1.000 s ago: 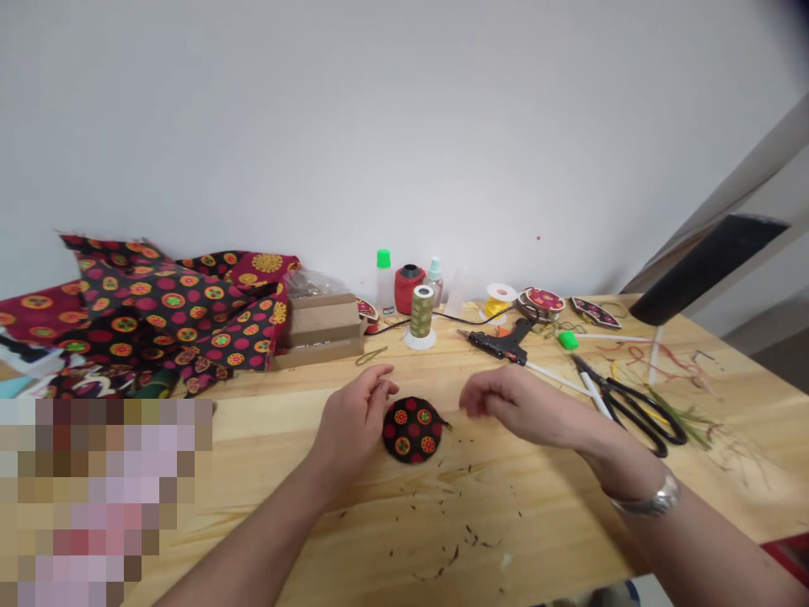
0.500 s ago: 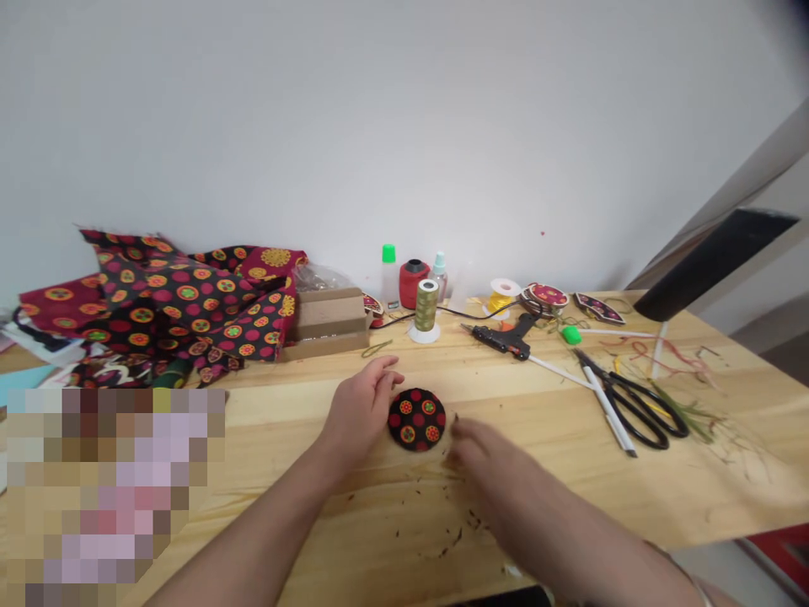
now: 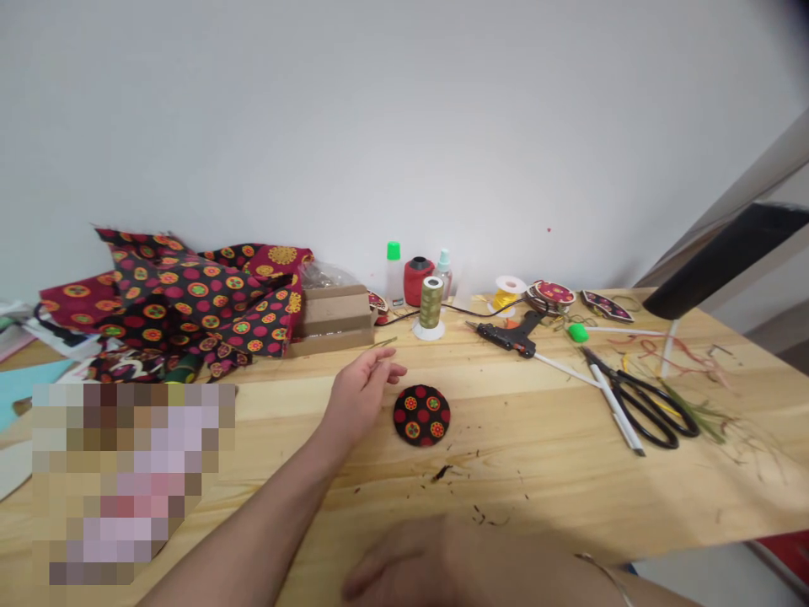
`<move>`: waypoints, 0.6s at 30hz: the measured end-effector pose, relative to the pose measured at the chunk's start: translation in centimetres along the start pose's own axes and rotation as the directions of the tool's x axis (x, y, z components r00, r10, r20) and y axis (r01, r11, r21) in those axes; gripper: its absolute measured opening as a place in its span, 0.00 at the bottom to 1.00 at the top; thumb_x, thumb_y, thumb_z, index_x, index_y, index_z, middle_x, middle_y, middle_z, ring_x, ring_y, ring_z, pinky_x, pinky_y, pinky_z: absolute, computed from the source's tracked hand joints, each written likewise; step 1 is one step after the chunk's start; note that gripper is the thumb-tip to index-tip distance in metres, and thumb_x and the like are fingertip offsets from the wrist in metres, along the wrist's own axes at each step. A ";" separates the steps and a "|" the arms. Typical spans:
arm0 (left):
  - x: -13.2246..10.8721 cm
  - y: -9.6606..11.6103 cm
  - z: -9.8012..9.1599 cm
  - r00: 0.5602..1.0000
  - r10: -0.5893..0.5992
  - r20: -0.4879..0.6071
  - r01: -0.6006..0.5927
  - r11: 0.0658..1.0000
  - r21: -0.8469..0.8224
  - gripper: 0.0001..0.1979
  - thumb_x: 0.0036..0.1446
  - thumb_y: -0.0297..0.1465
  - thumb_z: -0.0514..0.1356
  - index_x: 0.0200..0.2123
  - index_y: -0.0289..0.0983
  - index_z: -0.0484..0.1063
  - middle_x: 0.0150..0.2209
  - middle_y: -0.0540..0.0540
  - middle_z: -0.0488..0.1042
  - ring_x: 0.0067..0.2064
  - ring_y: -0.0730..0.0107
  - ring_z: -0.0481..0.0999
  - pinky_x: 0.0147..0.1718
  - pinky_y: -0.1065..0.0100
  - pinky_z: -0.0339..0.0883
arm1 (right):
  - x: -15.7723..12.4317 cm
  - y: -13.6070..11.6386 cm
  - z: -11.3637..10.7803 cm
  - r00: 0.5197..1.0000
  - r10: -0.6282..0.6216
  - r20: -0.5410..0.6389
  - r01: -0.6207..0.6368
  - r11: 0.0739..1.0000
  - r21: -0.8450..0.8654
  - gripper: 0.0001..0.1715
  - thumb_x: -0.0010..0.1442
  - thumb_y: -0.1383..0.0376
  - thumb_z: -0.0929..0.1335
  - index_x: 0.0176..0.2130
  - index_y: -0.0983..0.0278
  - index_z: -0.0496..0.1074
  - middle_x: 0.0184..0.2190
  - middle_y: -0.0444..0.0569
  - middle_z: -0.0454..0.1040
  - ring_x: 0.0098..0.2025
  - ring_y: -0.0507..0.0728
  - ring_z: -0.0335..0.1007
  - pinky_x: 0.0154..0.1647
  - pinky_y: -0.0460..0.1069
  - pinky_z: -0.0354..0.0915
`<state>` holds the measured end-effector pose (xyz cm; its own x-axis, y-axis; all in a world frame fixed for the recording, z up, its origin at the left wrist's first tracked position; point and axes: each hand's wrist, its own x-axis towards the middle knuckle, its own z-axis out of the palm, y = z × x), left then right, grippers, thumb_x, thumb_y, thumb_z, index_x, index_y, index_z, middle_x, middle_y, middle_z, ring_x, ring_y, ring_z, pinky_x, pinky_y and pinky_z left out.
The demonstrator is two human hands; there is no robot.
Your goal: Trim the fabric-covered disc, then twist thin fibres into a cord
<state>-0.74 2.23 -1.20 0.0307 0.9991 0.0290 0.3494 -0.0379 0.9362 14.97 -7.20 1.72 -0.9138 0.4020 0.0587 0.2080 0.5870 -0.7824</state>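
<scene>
A round black fabric disc (image 3: 421, 415) with red and yellow dots lies flat on the wooden table (image 3: 569, 472). My left hand (image 3: 361, 390) rests just left of it, fingers spread and apart from the disc, holding nothing. My right hand (image 3: 417, 561) is low at the bottom edge of the view, blurred, well in front of the disc; its fingers look loosely extended and I see nothing in them.
Patterned fabric (image 3: 190, 303) is piled at the back left beside a cardboard box (image 3: 334, 319). Thread spools (image 3: 431, 303), small bottles (image 3: 393, 274), a glue gun (image 3: 509, 335), scissors (image 3: 638, 400) and thread scraps lie at the back and right. A black lamp head (image 3: 720, 257) overhangs the right side.
My right hand has pulled back from beside the disc to the near table edge. My left hand has let go of the disc and opened. The view has shifted slightly.
</scene>
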 end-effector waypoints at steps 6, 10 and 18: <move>-0.2 0.5 0.4 0.999 -0.036 -0.011 0.035 0.997 -0.073 0.23 0.58 0.44 0.49 0.43 0.31 0.70 0.33 0.41 0.79 0.34 0.64 0.76 0.33 0.64 0.65 | -2.6 -1.2 -1.2 0.944 0.307 -0.117 -0.314 0.948 -0.047 0.24 0.53 0.76 0.64 0.49 0.61 0.69 0.48 0.48 0.72 0.48 0.54 0.68 0.50 0.45 0.63; -0.2 0.4 0.3 0.999 -0.034 -0.012 0.033 0.997 -0.073 0.24 0.58 0.45 0.49 0.44 0.31 0.70 0.33 0.41 0.79 0.35 0.63 0.76 0.34 0.64 0.65 | -1.6 0.0 -3.5 0.920 0.300 -0.251 -0.327 0.942 -0.073 0.16 0.58 0.72 0.61 0.43 0.61 0.71 0.40 0.45 0.75 0.42 0.52 0.69 0.45 0.46 0.64; 0.1 -0.1 0.2 0.998 -0.068 0.003 0.068 0.997 -0.038 0.25 0.57 0.47 0.49 0.45 0.33 0.69 0.36 0.41 0.79 0.36 0.62 0.77 0.35 0.63 0.67 | 1.1 6.7 -6.1 0.806 0.377 -0.457 -0.534 0.796 -0.285 0.31 0.46 0.56 0.72 0.48 0.65 0.66 0.44 0.54 0.68 0.47 0.62 0.59 0.46 0.56 0.61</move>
<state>-0.61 2.31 -1.36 0.0099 0.9993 -0.0360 0.3152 0.0311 0.9485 17.48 1.42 0.34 -0.4982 0.8663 0.0358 0.7528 0.4526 -0.4779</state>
